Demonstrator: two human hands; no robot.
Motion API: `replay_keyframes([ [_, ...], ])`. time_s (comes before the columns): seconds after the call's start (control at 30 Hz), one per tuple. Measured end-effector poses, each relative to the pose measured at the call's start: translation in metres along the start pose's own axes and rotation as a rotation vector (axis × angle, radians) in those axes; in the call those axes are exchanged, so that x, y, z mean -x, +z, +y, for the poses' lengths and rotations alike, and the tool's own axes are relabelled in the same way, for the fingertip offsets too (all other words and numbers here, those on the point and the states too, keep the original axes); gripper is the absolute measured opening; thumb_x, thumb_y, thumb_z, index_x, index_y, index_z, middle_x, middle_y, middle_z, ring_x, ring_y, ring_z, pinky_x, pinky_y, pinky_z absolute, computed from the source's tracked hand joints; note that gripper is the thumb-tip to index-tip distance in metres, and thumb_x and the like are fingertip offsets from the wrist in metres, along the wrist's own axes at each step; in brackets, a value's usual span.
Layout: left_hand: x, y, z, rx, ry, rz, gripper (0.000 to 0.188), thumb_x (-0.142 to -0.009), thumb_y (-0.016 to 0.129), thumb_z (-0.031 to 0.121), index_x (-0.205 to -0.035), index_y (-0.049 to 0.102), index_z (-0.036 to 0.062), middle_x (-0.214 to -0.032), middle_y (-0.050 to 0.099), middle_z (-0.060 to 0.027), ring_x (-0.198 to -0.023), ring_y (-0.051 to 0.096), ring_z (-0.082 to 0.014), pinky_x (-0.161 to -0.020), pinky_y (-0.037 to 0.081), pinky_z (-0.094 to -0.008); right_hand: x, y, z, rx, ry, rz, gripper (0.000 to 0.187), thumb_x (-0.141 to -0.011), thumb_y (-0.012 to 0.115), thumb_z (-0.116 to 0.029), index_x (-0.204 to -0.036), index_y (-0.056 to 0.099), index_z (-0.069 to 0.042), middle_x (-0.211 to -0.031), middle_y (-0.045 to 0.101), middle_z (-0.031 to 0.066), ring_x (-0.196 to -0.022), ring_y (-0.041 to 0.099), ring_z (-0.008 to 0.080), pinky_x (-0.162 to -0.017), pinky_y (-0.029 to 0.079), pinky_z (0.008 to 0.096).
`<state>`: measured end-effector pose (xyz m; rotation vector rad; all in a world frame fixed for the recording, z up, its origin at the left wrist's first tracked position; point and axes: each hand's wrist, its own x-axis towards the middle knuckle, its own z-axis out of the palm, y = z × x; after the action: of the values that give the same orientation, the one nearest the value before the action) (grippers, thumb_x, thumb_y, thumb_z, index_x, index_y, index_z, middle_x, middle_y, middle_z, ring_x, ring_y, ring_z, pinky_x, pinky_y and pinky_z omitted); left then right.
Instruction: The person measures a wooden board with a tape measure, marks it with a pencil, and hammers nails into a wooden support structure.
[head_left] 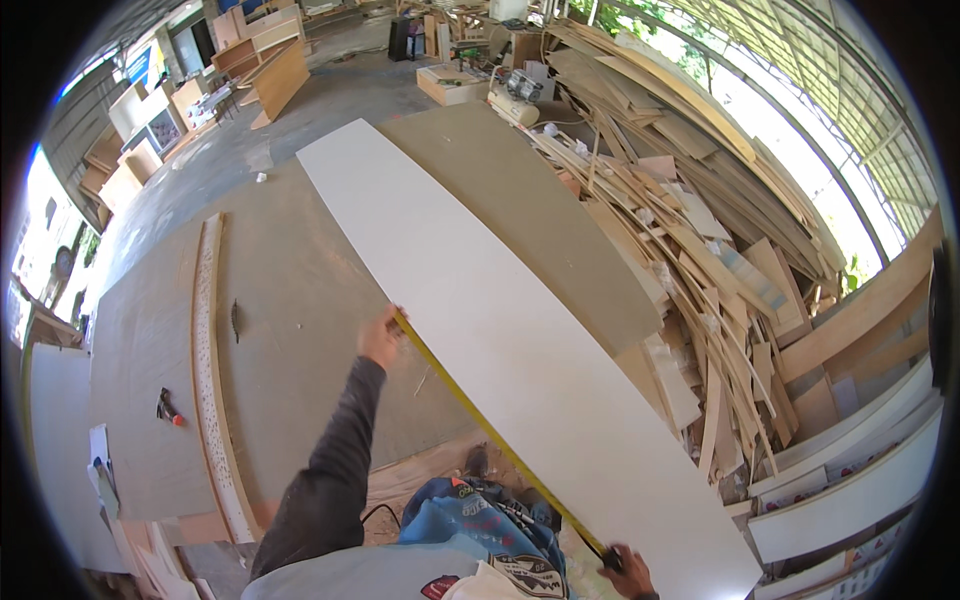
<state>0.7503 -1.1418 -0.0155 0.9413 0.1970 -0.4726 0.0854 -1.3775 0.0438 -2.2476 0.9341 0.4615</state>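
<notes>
A long white board (480,270) lies slantwise in front of me, from the far left down to the near right. Along its left edge runs the yellow blade of a tape measure (490,428), drawn out straight. My left hand (380,338) pinches the blade's far end against the board's edge, about midway along the board. At the near right end my right hand (630,575) is closed around the dark tape case, resting at the same edge; its fingers partly hide the case. My left arm is stretched out over the brown sheet (300,370).
A brown panel (520,190) lies beyond the white board. Scrap wood strips (690,300) pile up on the right. On the left are a speckled strip (215,370), a tool with an orange end (170,408) and a thin dark piece (236,320). An air compressor (517,97) stands far back.
</notes>
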Motion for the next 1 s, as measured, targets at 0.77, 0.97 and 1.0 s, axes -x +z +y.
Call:
replay_keyframes([
  [0.77, 0.091, 0.005, -0.13, -1.698, 0.482, 0.093, 0.071, -0.099, 0.041, 0.038, -0.153, 0.017, -0.0017, -0.16, 0.022, -0.0197, -0.151, 0.013, -0.031, -0.12, 0.006, -0.0522, -0.325, 0.013, -0.319, -0.005, -0.394, 0.012, 0.053, -0.087, 0.058, -0.059, -0.105, 0.059, -0.009, -0.091, 0.069, 0.0194, -0.091, 0.067, 0.0386, -0.078, 0.05, 0.0476],
  [0.97, 0.093, 0.02, -0.13, -1.677, 0.483, 0.104, 0.068, -0.101, 0.035, 0.034, -0.153, 0.015, -0.0029, -0.16, 0.023, -0.018, -0.151, 0.014, -0.031, -0.119, 0.004, -0.0533, -0.416, 0.027, -0.423, -0.192, -0.466, 0.005, 0.052, -0.086, 0.062, -0.055, -0.091, 0.062, -0.003, -0.08, 0.068, 0.016, -0.075, 0.069, 0.0309, -0.069, 0.052, 0.0414],
  [1.0, 0.092, 0.019, -0.128, -1.684, 0.481, 0.091, 0.068, -0.101, 0.035, 0.034, -0.154, 0.015, -0.0026, -0.16, 0.022, -0.0182, -0.151, 0.014, -0.0312, -0.119, 0.004, -0.0536, -0.428, 0.028, -0.435, -0.26, -0.437, -0.069, 0.05, -0.086, 0.063, -0.053, -0.088, 0.062, -0.002, -0.078, 0.068, 0.014, -0.07, 0.069, 0.0269, -0.066, 0.052, 0.0385],
])
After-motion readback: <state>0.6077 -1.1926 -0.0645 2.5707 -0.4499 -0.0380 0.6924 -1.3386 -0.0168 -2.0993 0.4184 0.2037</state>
